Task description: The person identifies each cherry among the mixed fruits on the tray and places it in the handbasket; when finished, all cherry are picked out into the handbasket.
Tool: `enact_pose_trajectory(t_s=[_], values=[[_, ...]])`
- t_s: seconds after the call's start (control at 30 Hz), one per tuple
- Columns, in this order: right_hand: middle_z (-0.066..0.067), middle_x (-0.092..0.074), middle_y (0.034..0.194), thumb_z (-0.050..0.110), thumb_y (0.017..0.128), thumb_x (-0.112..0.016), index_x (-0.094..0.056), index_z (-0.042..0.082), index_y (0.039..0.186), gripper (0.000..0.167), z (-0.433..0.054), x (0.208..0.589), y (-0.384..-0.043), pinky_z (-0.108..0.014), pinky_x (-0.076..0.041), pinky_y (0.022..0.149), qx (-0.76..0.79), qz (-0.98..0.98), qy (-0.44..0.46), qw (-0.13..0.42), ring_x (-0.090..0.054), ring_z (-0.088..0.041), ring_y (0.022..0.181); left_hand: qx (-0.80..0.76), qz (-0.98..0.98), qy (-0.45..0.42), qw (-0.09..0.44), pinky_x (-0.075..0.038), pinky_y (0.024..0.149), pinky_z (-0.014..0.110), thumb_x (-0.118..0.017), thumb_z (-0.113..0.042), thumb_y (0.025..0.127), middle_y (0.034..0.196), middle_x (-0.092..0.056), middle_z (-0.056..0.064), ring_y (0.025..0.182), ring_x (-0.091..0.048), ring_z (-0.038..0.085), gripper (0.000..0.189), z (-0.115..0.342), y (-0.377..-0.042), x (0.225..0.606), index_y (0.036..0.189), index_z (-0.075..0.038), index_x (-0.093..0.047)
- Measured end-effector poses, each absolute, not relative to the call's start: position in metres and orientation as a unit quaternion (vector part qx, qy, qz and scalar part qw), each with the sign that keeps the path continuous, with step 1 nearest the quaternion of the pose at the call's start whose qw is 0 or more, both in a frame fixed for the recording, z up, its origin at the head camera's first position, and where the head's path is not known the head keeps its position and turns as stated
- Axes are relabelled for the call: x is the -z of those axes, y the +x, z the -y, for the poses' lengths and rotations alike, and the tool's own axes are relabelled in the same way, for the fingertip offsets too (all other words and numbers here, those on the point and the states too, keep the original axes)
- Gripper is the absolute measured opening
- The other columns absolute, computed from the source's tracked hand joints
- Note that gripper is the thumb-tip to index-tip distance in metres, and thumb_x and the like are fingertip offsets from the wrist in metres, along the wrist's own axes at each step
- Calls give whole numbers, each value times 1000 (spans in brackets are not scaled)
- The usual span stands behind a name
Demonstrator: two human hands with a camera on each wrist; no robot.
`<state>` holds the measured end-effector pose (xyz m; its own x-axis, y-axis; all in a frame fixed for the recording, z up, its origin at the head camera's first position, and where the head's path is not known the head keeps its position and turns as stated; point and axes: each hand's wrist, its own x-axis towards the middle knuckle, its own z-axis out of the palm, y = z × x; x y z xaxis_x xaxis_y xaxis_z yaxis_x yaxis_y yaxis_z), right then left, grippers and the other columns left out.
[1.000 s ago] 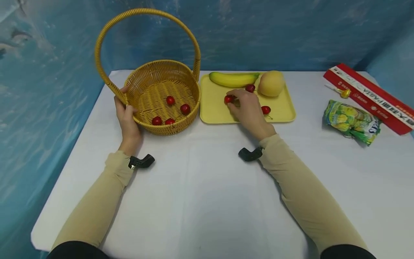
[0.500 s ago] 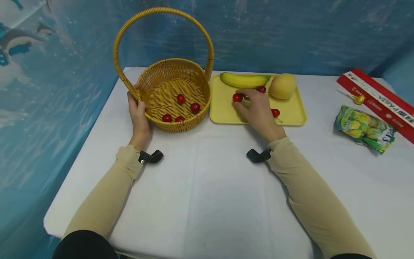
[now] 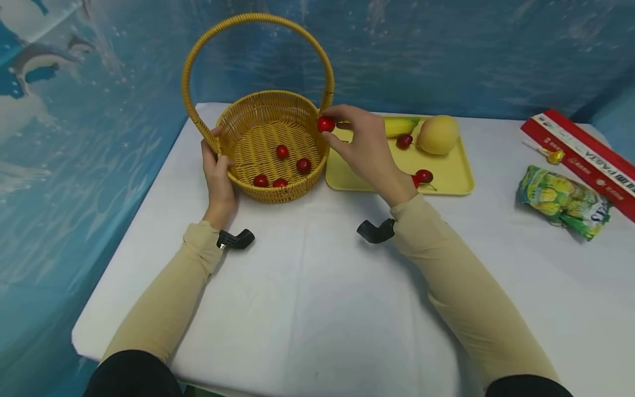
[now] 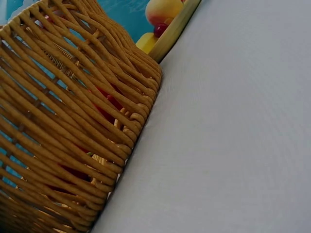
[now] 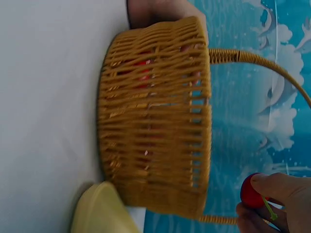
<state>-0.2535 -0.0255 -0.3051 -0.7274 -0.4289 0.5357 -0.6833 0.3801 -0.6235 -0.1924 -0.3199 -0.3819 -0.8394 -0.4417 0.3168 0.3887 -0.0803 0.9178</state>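
My right hand (image 3: 364, 146) pinches a red cherry (image 3: 326, 124) between thumb and fingers, at the right rim of the wicker basket (image 3: 238, 124). In the right wrist view the held cherry (image 5: 251, 191) shows a green stem. With the left hand (image 3: 218, 182) I grip the basket's left side near the foot of its tall handle. Several cherries (image 3: 282, 151) lie on the basket floor. The yellow tray (image 3: 453, 179) beside it bears a banana (image 3: 399, 126), a peach-like fruit (image 3: 439, 134) and more cherries (image 3: 404, 141), some partly behind my right wrist.
Far right on the white table (image 3: 332, 309) lie a long red pasta box (image 3: 580, 160), a green snack bag (image 3: 565, 201) and a gold-wrapped lollipop (image 3: 554, 157). A blue sea-print cloth (image 3: 446, 55) hangs behind the table.
My right hand has lifted the cherry off the tray and carried it left to the basket's rim. The left hand keeps its grip on the basket. The head view has shifted slightly.
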Motion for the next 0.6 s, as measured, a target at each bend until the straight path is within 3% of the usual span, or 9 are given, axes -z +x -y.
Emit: enact_pose_trajectory(t_s=[0.37,0.6], values=[[-12,-74,128,18,98,-76,-69,4,134,40,51,303,-254,-37,-55,102,-435,824,344,116,-69,-24,118,731,621,18,282,-35,108,41,-38,-2,81,159,-41,9,130,-43,32,66,319,-198,384,146,-11,-45],[-15,-74,126,17,99,-73,-72,3,129,32,12,317,-256,-40,-55,104,-439,829,303,168,-70,-27,118,736,616,20,280,-34,112,44,-38,-2,81,159,-40,10,135,-41,34,67,320,-196,383,147,-12,-45]])
